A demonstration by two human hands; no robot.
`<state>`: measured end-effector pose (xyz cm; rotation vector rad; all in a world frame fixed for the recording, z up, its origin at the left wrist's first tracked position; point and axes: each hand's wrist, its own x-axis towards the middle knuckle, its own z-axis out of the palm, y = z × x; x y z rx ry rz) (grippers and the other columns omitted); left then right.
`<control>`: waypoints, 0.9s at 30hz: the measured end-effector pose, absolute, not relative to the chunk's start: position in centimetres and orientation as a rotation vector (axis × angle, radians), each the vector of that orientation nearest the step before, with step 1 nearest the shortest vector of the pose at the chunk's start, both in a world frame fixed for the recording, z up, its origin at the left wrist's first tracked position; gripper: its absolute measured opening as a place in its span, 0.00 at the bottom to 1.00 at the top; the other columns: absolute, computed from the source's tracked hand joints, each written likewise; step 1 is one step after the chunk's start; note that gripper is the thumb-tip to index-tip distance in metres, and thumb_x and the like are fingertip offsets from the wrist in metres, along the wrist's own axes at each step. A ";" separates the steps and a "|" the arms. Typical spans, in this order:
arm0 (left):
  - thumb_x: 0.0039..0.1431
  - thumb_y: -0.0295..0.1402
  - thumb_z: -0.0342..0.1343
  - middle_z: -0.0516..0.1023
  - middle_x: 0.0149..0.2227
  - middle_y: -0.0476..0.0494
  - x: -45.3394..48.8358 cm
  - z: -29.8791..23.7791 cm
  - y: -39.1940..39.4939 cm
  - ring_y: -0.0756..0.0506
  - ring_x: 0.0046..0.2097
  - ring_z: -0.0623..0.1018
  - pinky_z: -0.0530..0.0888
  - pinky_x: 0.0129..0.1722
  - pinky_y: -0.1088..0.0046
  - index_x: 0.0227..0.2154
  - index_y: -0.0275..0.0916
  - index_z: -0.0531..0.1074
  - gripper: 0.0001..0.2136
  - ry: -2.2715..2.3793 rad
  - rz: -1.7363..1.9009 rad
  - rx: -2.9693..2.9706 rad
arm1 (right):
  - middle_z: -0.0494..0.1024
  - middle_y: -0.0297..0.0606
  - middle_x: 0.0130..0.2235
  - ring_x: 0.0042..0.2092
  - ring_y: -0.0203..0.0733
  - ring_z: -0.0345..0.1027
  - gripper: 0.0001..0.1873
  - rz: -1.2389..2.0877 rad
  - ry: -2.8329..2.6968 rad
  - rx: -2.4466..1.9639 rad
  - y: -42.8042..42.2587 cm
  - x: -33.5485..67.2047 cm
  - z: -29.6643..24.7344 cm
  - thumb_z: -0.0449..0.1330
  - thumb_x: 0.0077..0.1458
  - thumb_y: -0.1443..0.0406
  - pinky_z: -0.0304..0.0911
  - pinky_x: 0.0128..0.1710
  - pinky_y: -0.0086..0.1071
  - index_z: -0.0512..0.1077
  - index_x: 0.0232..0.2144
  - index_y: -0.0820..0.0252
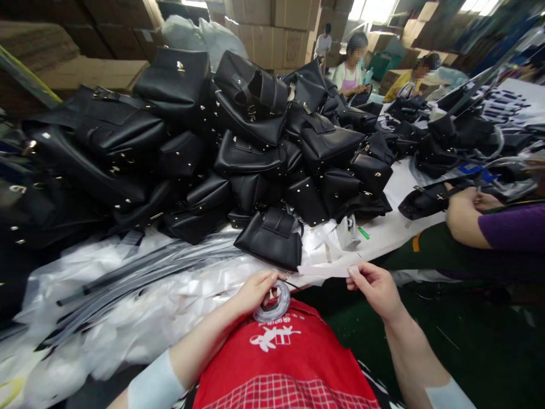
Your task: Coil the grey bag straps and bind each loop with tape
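My left hand [258, 291] is closed around a roll of clear tape [281, 304], held low in front of the red apron [306, 329]. A thin dark strip pokes out beside those fingers; I cannot make out what it belongs to. Between thumb and fingertips, my right hand [374, 284] pinches one end of a pale strip [323, 271], which stretches leftward toward the bag. Whether the strip is paper or tape does not show. Just beyond both hands, a small black handbag [272, 236] lies tilted at the table's front edge.
A high pile of black handbags [251, 153] fills the table's back. White wrapping and dark strips [140, 272] spread at left. A tape dispenser-like white object [348, 232] stands beyond my right hand. At right, a co-worker's purple sleeve [513, 227] and hands handle another black bag [430, 199].
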<state>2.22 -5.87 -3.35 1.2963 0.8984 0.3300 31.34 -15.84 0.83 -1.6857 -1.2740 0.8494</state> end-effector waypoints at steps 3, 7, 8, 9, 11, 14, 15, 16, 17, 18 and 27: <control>0.58 0.51 0.47 0.73 0.26 0.48 2.5 -3.2 -5.6 0.51 0.24 0.67 0.65 0.25 0.76 0.41 0.35 0.74 0.23 0.850 0.361 1.321 | 0.73 0.36 0.24 0.26 0.38 0.67 0.12 0.844 -1.419 -1.542 -16.1 26.4 3.6 0.56 0.57 0.60 0.63 0.26 0.29 0.70 0.25 0.59; 0.58 0.49 0.48 0.76 0.30 0.45 2.5 -3.4 -5.4 0.49 0.29 0.71 0.67 0.29 0.75 0.39 0.35 0.76 0.22 0.789 0.420 1.353 | 0.68 0.33 0.21 0.24 0.35 0.61 0.11 0.463 -1.750 -1.582 -16.1 22.4 5.4 0.56 0.54 0.66 0.56 0.25 0.30 0.67 0.21 0.58; 0.58 0.50 0.48 0.75 0.27 0.46 2.5 -3.4 -5.4 0.49 0.26 0.70 0.66 0.27 0.75 0.40 0.35 0.76 0.23 0.784 0.407 1.334 | 0.67 0.32 0.21 0.23 0.34 0.59 0.10 0.355 -1.809 -1.597 -16.1 21.9 5.7 0.56 0.53 0.67 0.54 0.25 0.30 0.66 0.20 0.58; 0.59 0.50 0.47 0.73 0.23 0.48 2.4 -3.5 -5.4 0.50 0.23 0.68 0.64 0.24 0.76 0.41 0.34 0.75 0.23 0.781 0.393 1.309 | 0.66 0.32 0.20 0.23 0.34 0.58 0.10 0.260 -1.856 -1.606 -16.3 21.5 6.0 0.55 0.52 0.68 0.53 0.25 0.30 0.65 0.20 0.58; 0.58 0.51 0.47 0.68 0.19 0.52 2.2 -3.6 -5.4 0.52 0.19 0.64 0.60 0.20 0.77 0.42 0.34 0.74 0.24 0.777 0.377 1.265 | 0.66 0.32 0.21 0.24 0.35 0.58 0.10 0.125 -1.932 -1.614 -16.5 20.9 6.4 0.55 0.51 0.69 0.52 0.26 0.31 0.64 0.20 0.58; 0.58 0.51 0.48 0.66 0.18 0.53 2.0 -3.5 -5.5 0.53 0.18 0.63 0.59 0.18 0.78 0.42 0.34 0.74 0.24 0.776 0.387 1.258 | 0.66 0.33 0.21 0.25 0.35 0.58 0.09 0.011 -2.016 -1.636 -16.6 19.8 6.6 0.55 0.52 0.69 0.51 0.27 0.32 0.63 0.20 0.58; 0.58 0.51 0.48 0.67 0.18 0.53 1.9 -3.4 -5.5 0.53 0.18 0.63 0.60 0.18 0.78 0.42 0.34 0.74 0.24 0.781 0.388 1.267 | 0.66 0.33 0.22 0.25 0.35 0.58 0.10 -0.005 -2.045 -1.640 -16.5 19.3 6.5 0.55 0.52 0.69 0.50 0.28 0.32 0.63 0.20 0.58; 0.58 0.51 0.47 0.67 0.18 0.53 1.8 -3.3 -5.5 0.52 0.18 0.64 0.60 0.18 0.78 0.43 0.34 0.74 0.25 0.786 0.387 1.279 | 0.66 0.33 0.22 0.25 0.35 0.58 0.10 -0.007 -2.077 -1.640 -16.3 18.8 6.3 0.54 0.52 0.68 0.50 0.28 0.32 0.62 0.20 0.58; 0.58 0.51 0.47 0.67 0.18 0.53 1.8 -3.2 -5.5 0.52 0.18 0.64 0.60 0.18 0.77 0.43 0.34 0.74 0.25 0.792 0.386 1.293 | 0.66 0.33 0.22 0.25 0.35 0.58 0.10 -0.004 -2.108 -1.635 -16.0 18.3 6.1 0.54 0.52 0.68 0.49 0.28 0.32 0.62 0.20 0.58; 0.58 0.51 0.47 0.67 0.18 0.53 1.7 -3.2 -5.5 0.52 0.18 0.64 0.61 0.19 0.77 0.43 0.34 0.74 0.25 0.796 0.387 1.307 | 0.66 0.34 0.22 0.26 0.35 0.58 0.10 0.004 -2.135 -1.628 -15.7 17.9 5.8 0.54 0.52 0.69 0.49 0.28 0.32 0.63 0.20 0.58; 0.58 0.50 0.47 0.69 0.16 0.52 1.2 -3.5 -5.6 0.50 0.19 0.69 0.64 0.22 0.76 0.46 0.34 0.72 0.25 0.822 0.378 1.231 | 0.66 0.33 0.22 0.25 0.35 0.57 0.10 0.044 -2.148 -1.521 -14.5 17.1 5.1 0.53 0.52 0.68 0.49 0.28 0.32 0.64 0.20 0.59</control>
